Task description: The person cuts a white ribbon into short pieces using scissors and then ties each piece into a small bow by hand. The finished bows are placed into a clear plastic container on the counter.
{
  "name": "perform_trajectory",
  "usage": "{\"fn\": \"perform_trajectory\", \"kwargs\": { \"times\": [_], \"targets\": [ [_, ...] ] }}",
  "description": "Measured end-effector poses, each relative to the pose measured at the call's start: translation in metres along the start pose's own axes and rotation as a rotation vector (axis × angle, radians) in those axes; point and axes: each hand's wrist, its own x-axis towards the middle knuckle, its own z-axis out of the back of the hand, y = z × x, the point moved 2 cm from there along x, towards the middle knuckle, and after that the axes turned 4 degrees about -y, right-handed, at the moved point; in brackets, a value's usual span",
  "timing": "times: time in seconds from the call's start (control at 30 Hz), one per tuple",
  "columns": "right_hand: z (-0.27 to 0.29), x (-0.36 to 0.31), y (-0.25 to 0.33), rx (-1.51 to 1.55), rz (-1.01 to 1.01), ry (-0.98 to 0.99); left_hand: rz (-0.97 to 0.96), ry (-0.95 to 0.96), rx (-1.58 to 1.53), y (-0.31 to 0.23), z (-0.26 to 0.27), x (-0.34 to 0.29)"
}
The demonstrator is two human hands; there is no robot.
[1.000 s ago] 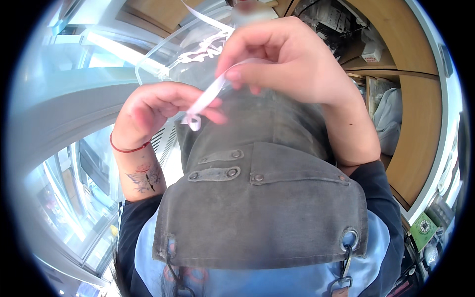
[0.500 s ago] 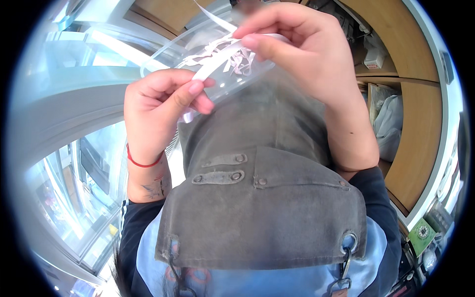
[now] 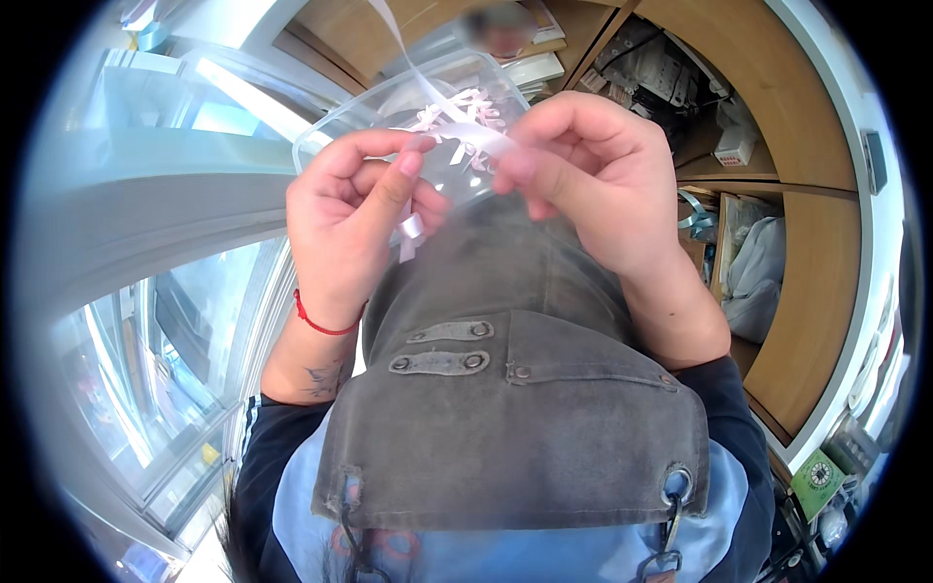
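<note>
A pale pink, nearly white ribbon [image 3: 466,133] is stretched between my two hands. Its strand runs up from there to the top edge of the view. My left hand [image 3: 340,214] pinches it between thumb and forefinger, and a short folded piece of ribbon [image 3: 412,229] hangs below those fingers. On the other side, my right hand [image 3: 612,180] holds the ribbon between thumb and fingers. Behind the hands is a clear plastic box [image 3: 342,109] with several small pale pink ribbon bows [image 3: 478,107] in it.
I wear a dark grey apron [image 3: 583,437]. Wooden shelves [image 3: 826,291] stand at the right, holding a white carton [image 3: 736,146], plastic-wrapped goods [image 3: 758,267] and a blue ribbon [image 3: 696,216]. Along the left runs a bright glass surface with a pale frame [image 3: 175,199].
My left hand has moved right and slightly down. The right hand has come lower, and the ribbon between them now arches. The folded piece hanging from the left hand shows more fully.
</note>
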Motion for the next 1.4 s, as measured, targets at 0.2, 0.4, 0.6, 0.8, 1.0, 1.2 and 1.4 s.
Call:
{"fn": "perform_trajectory", "kwargs": {
  "times": [0.2, 0.4, 0.6, 0.8, 1.0, 1.2, 1.4],
  "targets": [
    [-0.01, 0.006, -0.02, 0.065, 0.072, -0.182, -0.099, -0.015, 0.036, 0.006, -0.017, -0.004],
    [-0.017, 0.002, -0.018, 0.019, 0.109, -0.23, 0.132, 0.123, -0.21, 0.009, -0.01, -0.001],
    [-0.021, 0.001, -0.017, 0.077, 0.039, -0.26, 0.143, 0.054, -0.25, 0.019, -0.002, 0.003],
    [-0.027, 0.0, -0.024, 0.106, 0.053, -0.194, 0.053, -0.069, -0.021, 0.019, -0.007, 0.001],
    [-0.029, 0.004, -0.04, 0.045, 0.053, -0.242, -0.004, -0.012, 0.116, 0.021, -0.008, 0.002],
    [-0.022, 0.005, -0.046, -0.022, -0.105, -0.181, 0.017, 0.085, 0.121, 0.013, -0.012, 0.005],
    [-0.018, 0.006, -0.047, 0.069, -0.231, -0.18, -0.136, 0.072, 0.225, 0.014, -0.008, 0.006]
  ]
}}
